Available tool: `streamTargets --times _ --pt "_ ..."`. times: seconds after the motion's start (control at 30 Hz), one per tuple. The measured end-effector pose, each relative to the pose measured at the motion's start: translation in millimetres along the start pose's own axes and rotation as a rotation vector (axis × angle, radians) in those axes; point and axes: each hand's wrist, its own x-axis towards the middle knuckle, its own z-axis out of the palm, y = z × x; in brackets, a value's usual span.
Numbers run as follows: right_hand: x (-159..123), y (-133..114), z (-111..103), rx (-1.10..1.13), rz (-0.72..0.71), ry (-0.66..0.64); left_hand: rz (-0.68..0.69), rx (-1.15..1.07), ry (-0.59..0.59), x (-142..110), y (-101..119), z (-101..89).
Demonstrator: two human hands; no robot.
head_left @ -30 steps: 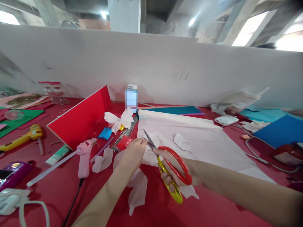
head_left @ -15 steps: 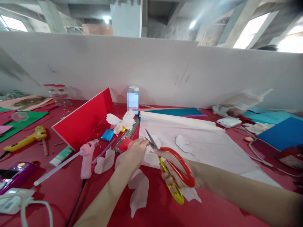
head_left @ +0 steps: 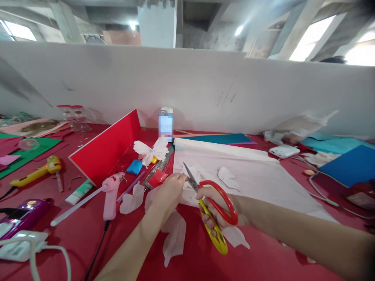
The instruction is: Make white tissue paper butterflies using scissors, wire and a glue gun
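My left hand (head_left: 170,191) pinches a pale pink crepe paper piece (head_left: 190,195) at the near edge of a large pale paper sheet (head_left: 249,179). My right hand (head_left: 212,208) grips scissors (head_left: 206,210) with red and yellow handles, fingers through the loops. Their steel blades (head_left: 189,178) point up and left, right at the pinched paper. Loose paper petals (head_left: 174,238) lie on the red tabletop (head_left: 125,249) below my left wrist. Another petal (head_left: 227,176) rests on the sheet.
A pink glue gun (head_left: 110,193) with a glue stick lies left of my hands, beside a red board (head_left: 105,152). A white paper flower (head_left: 150,151) and a blue packet (head_left: 134,167) sit behind it. Coloured card sheets and cables cover the table sides. A white wall stands behind.
The whole view has shifted slightly as my head moved. Both hands and the scissors have moved a little to the right, and the blades stay at the paper.
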Motion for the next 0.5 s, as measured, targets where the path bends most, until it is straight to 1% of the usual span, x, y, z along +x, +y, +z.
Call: streamTargets --times 0.07,0.17,0.27,0.4,0.5 --pt "-5 -2 2 0.04 0.007 0.022 0.004 -0.002 0.018 1 -2 1.1" --pt "-12 -4 4 0.052 0.008 0.089 -0.007 -0.01 0.066 2 -4 2.7" --pt "-15 -2 4 0.032 -0.047 0.125 -0.008 -0.037 0.114 0 -4 1.4" --pt "-15 4 6 -0.013 -0.106 0.125 0.017 -0.07 0.138 -2 -1 -3.0" --pt "-15 6 10 -0.037 -0.129 0.091 0.007 -0.075 0.136 -2 0 -4.0"
